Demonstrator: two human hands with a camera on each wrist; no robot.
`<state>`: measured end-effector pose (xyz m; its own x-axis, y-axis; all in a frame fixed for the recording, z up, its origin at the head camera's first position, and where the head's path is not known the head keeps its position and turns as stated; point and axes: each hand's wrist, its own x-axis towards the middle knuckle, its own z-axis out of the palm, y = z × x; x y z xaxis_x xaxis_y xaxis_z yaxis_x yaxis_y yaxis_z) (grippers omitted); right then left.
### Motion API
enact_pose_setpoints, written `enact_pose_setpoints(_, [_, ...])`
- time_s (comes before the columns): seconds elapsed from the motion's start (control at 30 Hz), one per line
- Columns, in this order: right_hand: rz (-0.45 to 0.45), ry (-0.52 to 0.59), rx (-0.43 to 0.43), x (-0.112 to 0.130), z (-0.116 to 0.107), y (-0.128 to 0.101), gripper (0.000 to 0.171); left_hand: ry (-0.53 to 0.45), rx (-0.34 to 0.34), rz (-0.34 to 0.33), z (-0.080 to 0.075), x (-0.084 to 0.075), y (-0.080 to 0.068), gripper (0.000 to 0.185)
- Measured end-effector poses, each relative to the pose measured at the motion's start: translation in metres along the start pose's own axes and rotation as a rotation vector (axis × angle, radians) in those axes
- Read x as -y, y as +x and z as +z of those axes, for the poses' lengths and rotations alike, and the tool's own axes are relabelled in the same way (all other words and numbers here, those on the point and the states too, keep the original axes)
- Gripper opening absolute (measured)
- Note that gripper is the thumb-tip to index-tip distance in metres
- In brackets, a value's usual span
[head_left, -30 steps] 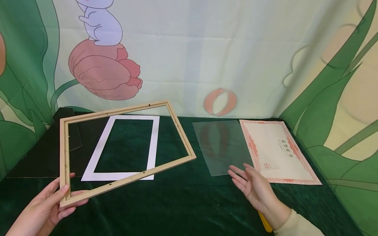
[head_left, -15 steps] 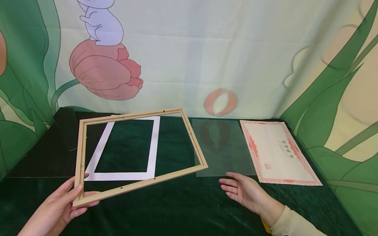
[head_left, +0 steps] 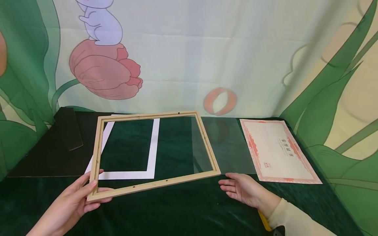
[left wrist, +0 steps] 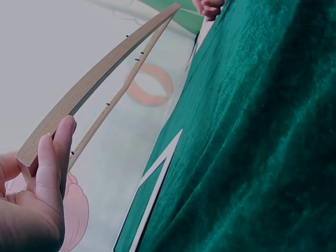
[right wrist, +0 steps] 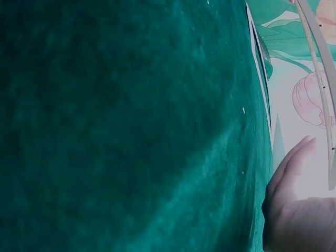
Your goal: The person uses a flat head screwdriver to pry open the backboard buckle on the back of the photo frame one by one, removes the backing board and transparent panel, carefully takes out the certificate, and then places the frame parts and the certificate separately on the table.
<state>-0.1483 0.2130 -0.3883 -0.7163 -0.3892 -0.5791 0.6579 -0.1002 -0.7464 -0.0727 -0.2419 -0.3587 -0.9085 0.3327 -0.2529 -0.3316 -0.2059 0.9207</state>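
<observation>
My left hand grips an empty wooden picture frame by its near left corner, thumb on top and fingers underneath. The frame is held tilted above the table, over part of a white mat and a clear sheet. In the left wrist view, fingers wrap the end of the wooden rail. My right hand is held out with relaxed fingers, holding nothing, just beside the frame's near right corner. The right wrist view shows that hand below the frame's rails.
A black backing board with a stand flap lies at the back left. A red-bordered certificate lies right of the clear sheet. Something yellow is partly hidden under the right wrist. Green velvet cloth covers the table; a printed curtain hangs behind.
My left hand has carried the frame rightward and levelled it somewhat, its far edge dropping. My right hand has shifted slightly left and stays loose. The things on the table have stayed put.
</observation>
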Motion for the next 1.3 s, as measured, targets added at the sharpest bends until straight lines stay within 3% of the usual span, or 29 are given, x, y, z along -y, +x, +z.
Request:
enact_pose_setpoints(0.23, [0.019,-0.002,0.054,0.001,-0.001,0.002,0.052,-0.021,0.015,0.012,0.003,0.0,0.001,0.036])
enact_pose_setpoints(0.6, [0.054,0.025,-0.015,-0.005,-0.006,-0.001,0.042,-0.043,0.017,-0.004,0.003,0.002,0.001,0.033])
enact_pose_setpoints(0.77, [-0.015,-0.105,-0.01,0.0,-0.017,-0.014,0.043,-0.043,0.021,-0.01,0.004,0.003,0.001,0.035])
enact_pose_setpoints(0.97, [-0.189,-0.29,-0.159,0.018,-0.033,-0.035,0.039,-0.033,0.023,-0.013,0.005,0.004,0.002,0.039])
enact_pose_setpoints(1.13, [-0.216,-0.381,-0.246,0.022,-0.041,-0.042,0.046,-0.035,0.035,-0.031,0.01,0.009,0.005,0.03])
enact_pose_setpoints(1.3, [-0.228,-0.47,-0.231,0.018,-0.043,-0.043,0.053,0.003,0.017,-0.1,0.023,0.013,0.018,0.048])
